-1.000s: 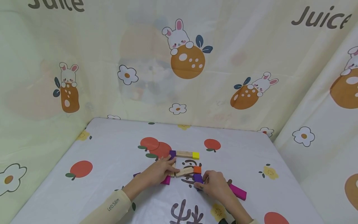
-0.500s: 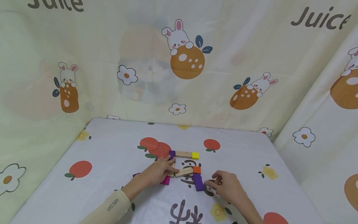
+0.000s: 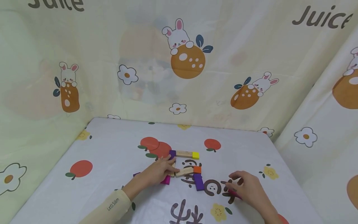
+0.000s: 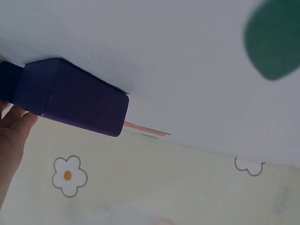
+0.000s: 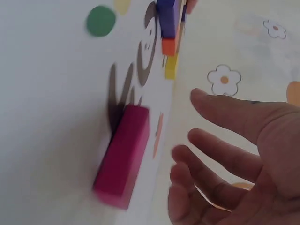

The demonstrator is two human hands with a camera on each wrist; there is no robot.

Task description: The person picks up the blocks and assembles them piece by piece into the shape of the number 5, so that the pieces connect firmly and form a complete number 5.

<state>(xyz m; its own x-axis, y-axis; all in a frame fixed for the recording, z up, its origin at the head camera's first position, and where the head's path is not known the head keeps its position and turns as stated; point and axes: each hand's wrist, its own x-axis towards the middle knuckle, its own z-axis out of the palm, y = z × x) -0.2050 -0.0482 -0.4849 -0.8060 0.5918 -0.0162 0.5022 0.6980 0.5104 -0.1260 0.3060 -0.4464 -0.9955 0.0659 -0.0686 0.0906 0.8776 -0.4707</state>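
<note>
My left hand (image 3: 158, 171) rests among the joined blocks, its fingertips touching the far purple block (image 3: 172, 153) and its thumb at the end of a plain wooden block (image 3: 184, 171). A magenta block (image 3: 167, 180) lies partly hidden under it. In the left wrist view, a dark purple block (image 4: 86, 101) stands large beside the fingers (image 4: 21, 124). My right hand (image 3: 249, 188) hovers at another magenta block (image 3: 234, 193), mostly covered in the head view. The right wrist view shows that magenta block (image 5: 123, 157) apart from the spread fingers (image 5: 225, 157).
A plain wooden block (image 3: 184, 154) ends at a yellow block (image 3: 195, 155) at the back. An orange block (image 3: 197, 169) adjoins a tilted purple block (image 3: 199, 182). The white cloth (image 3: 112, 146) has printed fruit and flowers; a patterned curtain (image 3: 145, 102) stands behind.
My right hand has let go of the tilted purple block and moved right to the loose magenta block. The left hand has stayed in place.
</note>
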